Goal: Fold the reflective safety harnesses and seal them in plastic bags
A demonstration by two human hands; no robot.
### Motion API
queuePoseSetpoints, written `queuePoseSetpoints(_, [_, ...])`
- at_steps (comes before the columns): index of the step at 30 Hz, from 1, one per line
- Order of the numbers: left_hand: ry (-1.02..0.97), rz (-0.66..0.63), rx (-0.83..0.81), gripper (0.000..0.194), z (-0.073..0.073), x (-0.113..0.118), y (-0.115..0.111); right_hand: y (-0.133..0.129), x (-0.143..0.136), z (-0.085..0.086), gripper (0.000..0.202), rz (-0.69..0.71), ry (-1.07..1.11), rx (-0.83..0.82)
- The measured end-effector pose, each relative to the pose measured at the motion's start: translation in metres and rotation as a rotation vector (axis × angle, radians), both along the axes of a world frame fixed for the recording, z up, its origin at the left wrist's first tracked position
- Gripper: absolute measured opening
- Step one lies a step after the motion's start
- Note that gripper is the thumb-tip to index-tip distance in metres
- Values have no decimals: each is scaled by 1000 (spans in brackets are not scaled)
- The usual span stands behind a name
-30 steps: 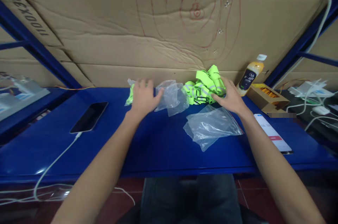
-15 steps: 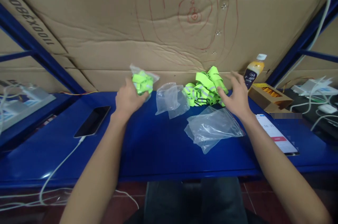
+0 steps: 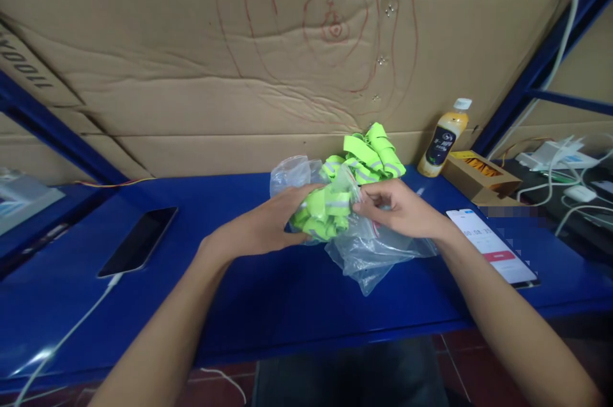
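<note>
Head view: my left hand [image 3: 269, 220] half-closes around bagged straps [image 3: 326, 212], apparently steadying them; my right hand [image 3: 400, 207] pinches the bag [image 3: 348, 182].

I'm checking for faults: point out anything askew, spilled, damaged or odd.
The cardboard backing is creased and marked with red rings, looking worn and scribbled-on. Below it, the green straps lie in a loose tangle, unlike the bagged bundle in the left hand. The bottle appears tilted, perhaps from lens distortion. No spill shows.
</note>
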State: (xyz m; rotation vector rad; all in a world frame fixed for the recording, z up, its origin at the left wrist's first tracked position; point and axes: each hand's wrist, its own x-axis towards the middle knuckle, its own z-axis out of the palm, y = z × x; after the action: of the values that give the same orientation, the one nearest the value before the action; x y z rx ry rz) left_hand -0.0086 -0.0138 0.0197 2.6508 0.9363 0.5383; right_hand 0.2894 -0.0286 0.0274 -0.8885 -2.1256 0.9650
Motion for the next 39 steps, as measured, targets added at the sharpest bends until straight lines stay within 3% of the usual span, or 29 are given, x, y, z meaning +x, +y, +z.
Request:
queuePoseSetpoints(3, [-108, 12, 103, 90, 7, 11, -10, 2, -7, -6, 47, 89, 102, -175])
queuePoseSetpoints(4, [-197, 44, 163, 78, 10, 19, -16, 2, -10, -7, 48, 116, 134, -210])
queuePoseSetpoints(6, [-428, 139, 269, 30, 12, 37, -28, 2, -15, -10, 47, 175, 182, -258])
queuePoseSetpoints(7, [-495, 184, 280, 20, 12, 45, -34, 2, -16, -12, 44, 215, 196, -273])
queuePoseSetpoints(10, [-408, 222, 152, 39, 8, 62, -43, 3, -18, -20, 37, 313, 234, -296])
queuePoseSetpoints(13, [-244, 272, 33, 43, 6, 66, -46, 7, -18, -28, 34, 313, 267, -319])
queuePoseSetpoints(18, [-87, 283, 7, 40, 8, 65, -55, 10, -19, -33, 38, 310, 228, -315])
queuePoseSetpoints(22, [-131, 266, -33, 31, 9, 66, -59, 9, -21, -31, 41, 273, 189, -248])
queuePoseSetpoints(30, [-236, 256, -53, 31, 0, 66, -49, 2, -32, -29, 32, 152, 186, -111])
queuePoseSetpoints(32, [-281, 315, -28, 30, -1, 66, -47, 5, -33, -32, 31, 76, 191, -64])
queuePoseSetpoints(36, [-453, 396, 83, 30, -1, 58, -42, 11, -25, -33, 35, -204, 75, 123])
queuePoseSetpoints(39, [-565, 441, 191, 31, -3, 53, -37, 10, -15, -25, 21, -320, -62, 389])
